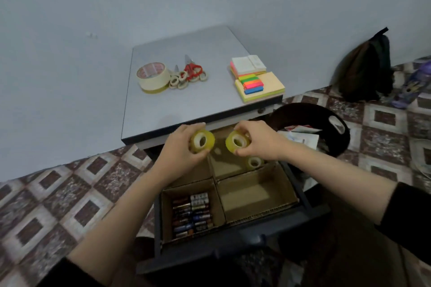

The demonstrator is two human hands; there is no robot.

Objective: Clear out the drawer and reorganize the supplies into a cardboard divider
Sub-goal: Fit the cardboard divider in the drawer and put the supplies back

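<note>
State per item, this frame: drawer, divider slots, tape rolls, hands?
drawer: pulled open, cardboard divider inside
left hand: holds a clear tape roll over the drawer
right hand: holds a second clear tape roll
third tape roll: lies in the far-right compartment
batteries: laid in rows, near-left compartment
near-right compartment: empty

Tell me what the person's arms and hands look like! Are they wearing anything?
The left hand and right hand are bare: no gloves, and no rings or watch show. The forearms are uncovered too. A black left sleeve and a black right sleeve end up near the elbows.
</note>
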